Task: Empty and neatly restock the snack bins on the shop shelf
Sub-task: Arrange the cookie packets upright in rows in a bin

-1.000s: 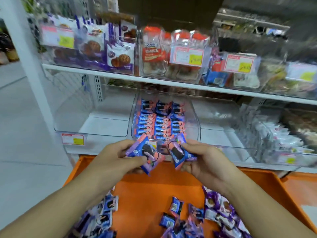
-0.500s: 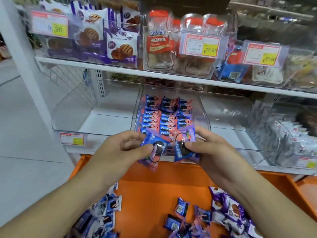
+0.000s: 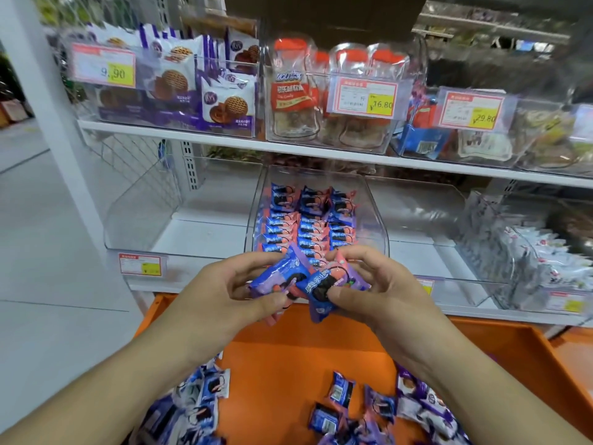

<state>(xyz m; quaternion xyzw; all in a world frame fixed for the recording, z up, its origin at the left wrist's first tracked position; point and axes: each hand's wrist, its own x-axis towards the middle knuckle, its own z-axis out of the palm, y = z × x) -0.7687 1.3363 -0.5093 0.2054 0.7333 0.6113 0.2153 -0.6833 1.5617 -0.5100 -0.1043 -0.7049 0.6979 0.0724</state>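
Head view: the two hands are drawing together. A second ago they were holding their packets apart, in front of the bin's lip; now the left hand (image 3: 221, 295) and the right hand (image 3: 382, 289) are almost meeting, and the small blue-and-pink foil cookie packet (image 3: 278, 277) in the left hand is overlapping the matching blue-and-purple cookie packet (image 3: 325, 289) in the right. The view has also closed in on the shelf.

By my judgement the packets are being squared up as a pair before going into the bin, so the restocking of this bin is nearing its front rows.

Both hands are gripping: the left fingers (image 3: 272, 303) are curling under their packet with the thumb on top, and the right fingers (image 3: 351, 256) are arching over theirs with the thumb pinching from below.

The left packet's long axis is tilting up toward the right, and the right packet's is running up to the right too, printed faces up toward the camera.

Both are hovering just before the front edge of the clear plastic snack bin (image 3: 373, 216), above the orange plastic tray (image 3: 298, 348). Inside the bin, three tidy rows of the same packets (image 3: 309, 226) are standing on edge, running front to back. Loose packets (image 3: 341, 385) are lying scattered on the tray, on the near side.
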